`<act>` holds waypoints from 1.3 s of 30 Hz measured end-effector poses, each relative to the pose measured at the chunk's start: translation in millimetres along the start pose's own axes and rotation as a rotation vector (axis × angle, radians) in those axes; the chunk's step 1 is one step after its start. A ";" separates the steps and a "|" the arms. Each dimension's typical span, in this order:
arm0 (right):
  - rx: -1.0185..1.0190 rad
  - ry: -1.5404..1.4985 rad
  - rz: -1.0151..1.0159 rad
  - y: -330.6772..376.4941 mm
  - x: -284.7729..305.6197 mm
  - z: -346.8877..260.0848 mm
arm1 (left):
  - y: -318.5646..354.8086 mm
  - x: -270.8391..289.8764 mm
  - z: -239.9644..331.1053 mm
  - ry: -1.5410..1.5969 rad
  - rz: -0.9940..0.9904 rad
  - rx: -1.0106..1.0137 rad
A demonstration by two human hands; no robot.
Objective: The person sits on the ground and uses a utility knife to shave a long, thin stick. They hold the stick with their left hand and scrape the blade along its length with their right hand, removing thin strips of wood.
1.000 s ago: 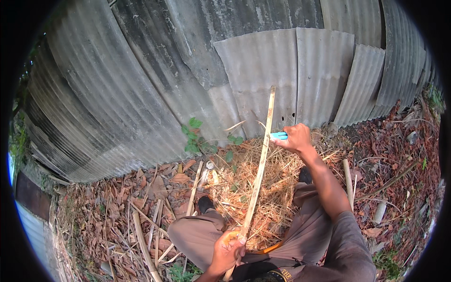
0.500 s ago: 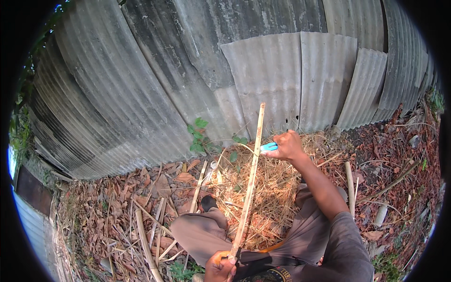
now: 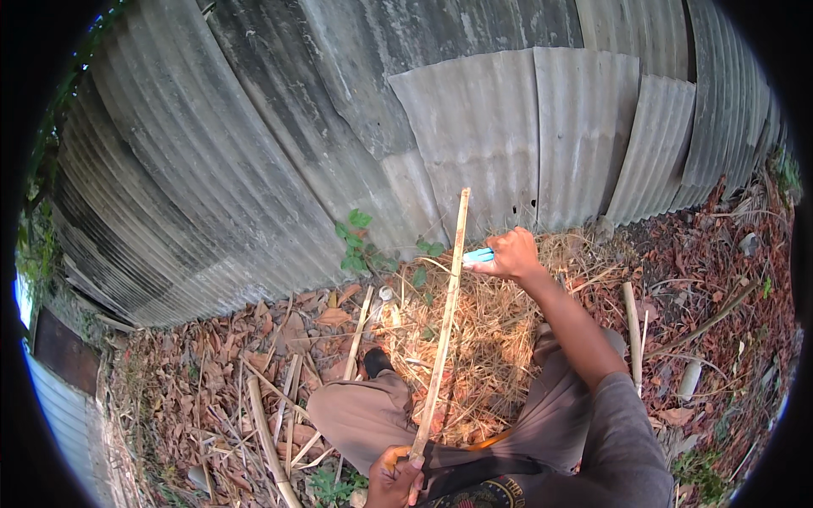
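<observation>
Far across the scene, a curved wall of grey corrugated metal sheets (image 3: 474, 144). Below it, ground strewn with dry brown leaves (image 3: 203, 372) at left and a patch of pale straw (image 3: 483, 339) in the middle. Rising from near to far over the straw, a long thin bamboo strip (image 3: 444, 322), near end clenched in the left hand (image 3: 394, 476), far end free against the wall. Beside its upper part, the right hand (image 3: 508, 254) grasping a small blue-handled tool (image 3: 479, 255), possibly a knife, just touching the strip
</observation>
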State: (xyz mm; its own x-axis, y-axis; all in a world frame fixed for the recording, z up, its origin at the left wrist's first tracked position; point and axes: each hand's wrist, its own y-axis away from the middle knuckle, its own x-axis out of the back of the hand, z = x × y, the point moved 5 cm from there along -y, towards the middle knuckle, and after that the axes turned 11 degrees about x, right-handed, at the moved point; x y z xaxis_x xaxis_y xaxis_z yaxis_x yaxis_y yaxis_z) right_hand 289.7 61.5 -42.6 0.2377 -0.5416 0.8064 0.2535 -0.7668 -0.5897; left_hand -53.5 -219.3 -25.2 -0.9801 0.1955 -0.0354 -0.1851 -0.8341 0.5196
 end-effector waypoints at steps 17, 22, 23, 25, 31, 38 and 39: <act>-0.220 0.029 -0.106 9.2 -7.8 68.0 | 9.9 -2.5 -11.7 0.147 -0.039 0.027; -0.346 0.066 -0.144 14.1 -7.4 88.1 | 20.9 4.0 -1.4 -0.361 0.039 -0.115; -0.646 0.008 -0.148 30.0 2.7 122.3 | 35.4 0.0 9.0 -0.572 -0.003 0.021; -0.974 -0.043 -0.128 59.3 28.1 178.9 | 55.7 25.7 -26.3 -0.579 0.044 -0.076; -1.047 -0.002 -0.190 109.7 18.3 199.4 | 41.2 52.6 -43.5 -0.279 0.120 0.184; -0.373 -0.221 -0.282 16.3 48.5 67.4 | -7.1 26.2 -17.4 0.067 -0.010 0.056; -0.219 -0.203 -0.188 10.6 50.6 46.6 | -11.1 25.1 -13.1 0.100 -0.024 0.023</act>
State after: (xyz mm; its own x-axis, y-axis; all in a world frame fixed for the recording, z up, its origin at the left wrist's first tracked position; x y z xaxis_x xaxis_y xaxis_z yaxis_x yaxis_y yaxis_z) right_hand 348.1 42.0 -10.1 0.3932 -0.3208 0.8617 0.1084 -0.9145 -0.3899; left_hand -76.9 -211.9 -43.1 -0.9780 0.1616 -0.1320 -0.2076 -0.8175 0.5372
